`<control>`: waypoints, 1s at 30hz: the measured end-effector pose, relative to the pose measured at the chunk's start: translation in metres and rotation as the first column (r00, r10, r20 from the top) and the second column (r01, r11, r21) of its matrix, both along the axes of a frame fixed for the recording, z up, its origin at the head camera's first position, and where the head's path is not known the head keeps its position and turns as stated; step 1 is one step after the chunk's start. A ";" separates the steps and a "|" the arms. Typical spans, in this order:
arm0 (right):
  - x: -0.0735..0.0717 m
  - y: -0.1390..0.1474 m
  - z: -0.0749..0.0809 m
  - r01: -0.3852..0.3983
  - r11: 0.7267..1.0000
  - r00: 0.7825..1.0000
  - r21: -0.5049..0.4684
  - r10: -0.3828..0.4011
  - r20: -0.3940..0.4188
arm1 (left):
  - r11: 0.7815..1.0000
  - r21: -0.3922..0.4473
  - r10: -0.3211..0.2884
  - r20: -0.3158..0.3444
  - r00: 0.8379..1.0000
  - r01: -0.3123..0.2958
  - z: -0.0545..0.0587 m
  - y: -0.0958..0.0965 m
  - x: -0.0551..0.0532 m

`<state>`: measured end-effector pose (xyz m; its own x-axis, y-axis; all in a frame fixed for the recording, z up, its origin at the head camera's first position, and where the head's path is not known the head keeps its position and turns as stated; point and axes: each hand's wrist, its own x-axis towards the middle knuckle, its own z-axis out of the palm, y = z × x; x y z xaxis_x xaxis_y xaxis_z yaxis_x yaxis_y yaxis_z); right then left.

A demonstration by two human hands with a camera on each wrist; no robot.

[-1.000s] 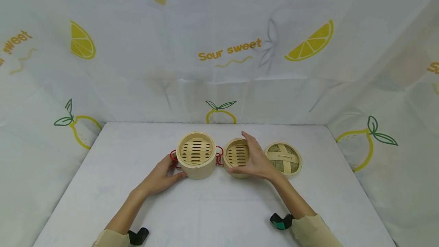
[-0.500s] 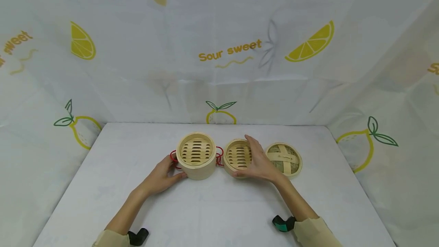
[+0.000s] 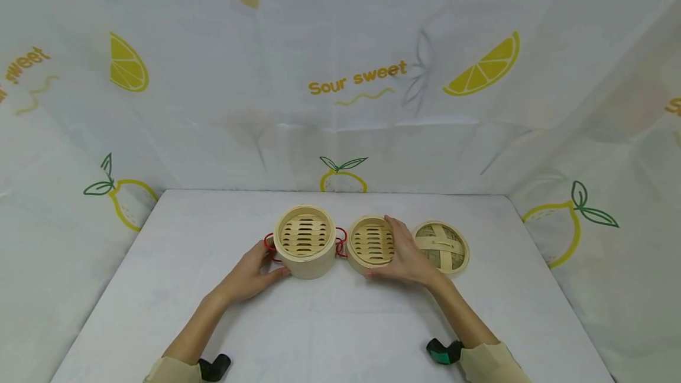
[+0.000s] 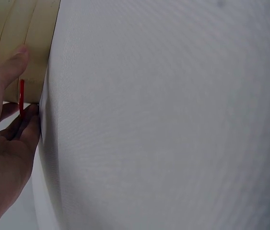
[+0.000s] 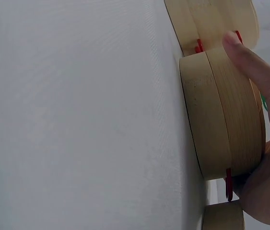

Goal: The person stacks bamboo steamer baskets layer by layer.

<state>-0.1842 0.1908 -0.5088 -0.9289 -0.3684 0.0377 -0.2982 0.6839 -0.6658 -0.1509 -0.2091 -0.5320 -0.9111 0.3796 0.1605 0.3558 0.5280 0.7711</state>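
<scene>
In the head view, a taller bamboo steamer (image 3: pixel 305 268) with red loop handles stands on the white table. My left hand (image 3: pixel 247 273) holds its left side; the left wrist view shows the thumb on the steamer wall (image 4: pixel 34 62) and the fingers by a red handle (image 4: pixel 21 96). To the right is a lower bamboo steamer basket (image 3: pixel 369 244) with a slotted base. My right hand (image 3: pixel 407 262) grips its right side, fingers at the far edge and thumb at the near edge. In the right wrist view the thumb lies against the basket's wall (image 5: pixel 216 115).
A round woven bamboo lid (image 3: pixel 440 246) lies on the table (image 3: pixel 319 336) just right of the right hand. Red handles (image 3: pixel 340 241) fill the narrow gap between the two steamers. A white cloth with lemon prints (image 3: pixel 340 135) hangs behind and at both sides.
My right hand has slid a little to the right and nearer along the lower basket, showing more of its slotted base. The left hand and taller steamer stay put.
</scene>
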 end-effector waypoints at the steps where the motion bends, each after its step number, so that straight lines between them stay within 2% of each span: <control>1: 0.000 0.000 0.000 0.000 1.000 1.000 -0.001 0.000 -0.001 | 1.000 0.000 -0.001 -0.006 1.000 0.001 0.000 0.000 0.000; 16: 0.003 -0.006 -0.005 0.046 0.998 0.999 -0.038 -0.047 -0.018 | 1.000 -0.007 0.006 -0.045 0.999 -0.006 0.000 0.000 0.004; 23: 0.003 -0.004 -0.007 0.066 0.996 0.997 -0.064 -0.068 -0.029 | 1.000 0.004 0.000 -0.024 1.000 0.000 0.000 0.000 0.002; 30: 0.004 -0.004 -0.008 0.079 0.994 0.995 -0.077 -0.083 -0.053 | 1.000 0.010 -0.005 -0.038 0.999 0.006 -0.002 0.000 0.001</control>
